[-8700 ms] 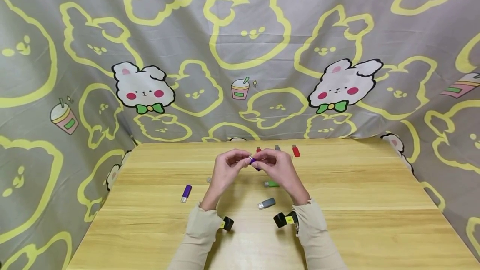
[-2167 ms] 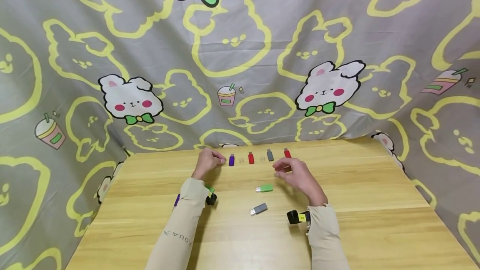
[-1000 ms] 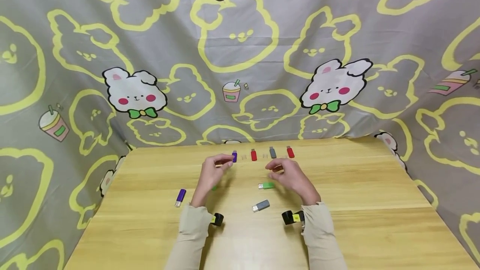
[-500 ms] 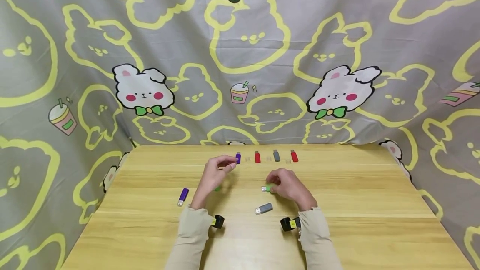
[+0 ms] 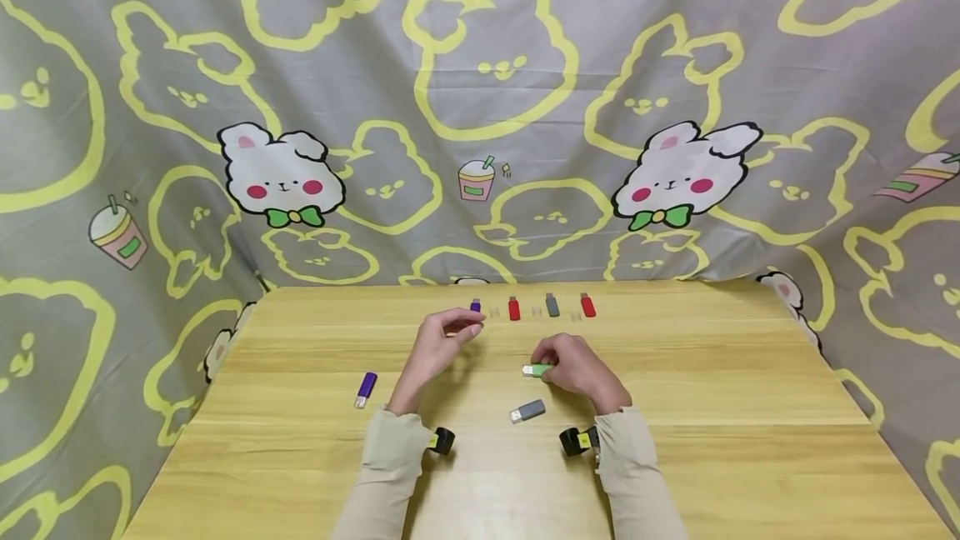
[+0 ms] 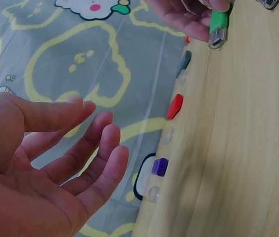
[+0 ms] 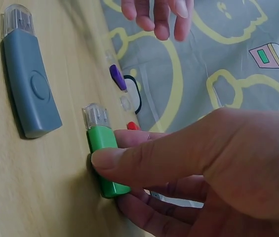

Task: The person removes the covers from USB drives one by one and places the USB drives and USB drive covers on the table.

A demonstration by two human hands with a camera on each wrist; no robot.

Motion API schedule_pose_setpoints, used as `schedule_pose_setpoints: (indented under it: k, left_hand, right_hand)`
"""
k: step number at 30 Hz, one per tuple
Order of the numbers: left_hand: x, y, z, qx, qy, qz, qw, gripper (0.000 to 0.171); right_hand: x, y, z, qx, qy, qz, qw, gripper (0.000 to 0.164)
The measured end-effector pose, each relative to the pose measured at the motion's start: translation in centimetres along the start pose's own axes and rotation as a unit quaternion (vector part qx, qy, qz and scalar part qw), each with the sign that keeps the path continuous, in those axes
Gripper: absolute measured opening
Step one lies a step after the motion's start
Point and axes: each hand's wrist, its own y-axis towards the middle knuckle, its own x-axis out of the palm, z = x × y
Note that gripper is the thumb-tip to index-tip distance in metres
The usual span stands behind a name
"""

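My right hand (image 5: 576, 363) pinches a green USB stick (image 7: 103, 138) between thumb and fingers. A clear cap (image 7: 97, 115) covers its plug. In the right wrist view, the stick is at or just above the wood; I cannot tell whether it touches. My left hand (image 5: 441, 347) holds nothing, its fingers loosely bent above the table, just in front of a purple USB stick (image 5: 476, 306) at the back. A capped grey USB stick (image 5: 528, 411) lies in front of the right hand. Another purple USB stick (image 5: 366, 388) lies to the left of the left forearm.
Along the table's (image 5: 750, 457) back edge, the purple stick shares a row with a red stick (image 5: 513, 308), a grey stick (image 5: 552, 305) and another red stick (image 5: 588, 305), plugs bare. Small clear caps (image 5: 536, 312) lie between them. A patterned curtain (image 5: 510, 223) hangs behind.
Both hands held a purple USB stick earlier; a purple one now stands uncapped in the back row. My right hand has since come down to the green stick and taken hold; the left stays nearly still lately.
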Motion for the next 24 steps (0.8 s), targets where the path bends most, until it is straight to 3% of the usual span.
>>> schedule_pose_setpoints:
  k: [11,18,24]
  left_hand:
    - [0.4,0.0,0.4,0.002,-0.028,0.007,0.9996,0.018]
    - [0.6,0.1,0.7,0.007,-0.056,0.004,0.9984,0.017]
    - [1.1,0.0,1.4,0.005,-0.076,-0.013,0.9970,0.017]
  right_hand:
    - [-0.5,0.1,0.2,-0.001,0.049,0.032,0.998,0.019]
    - [-1.4,-0.1,-0.4,-0.051,0.100,0.066,0.991,0.015]
    - [-1.8,-0.1,-1.4,-0.061,0.146,0.085,0.984,0.013]
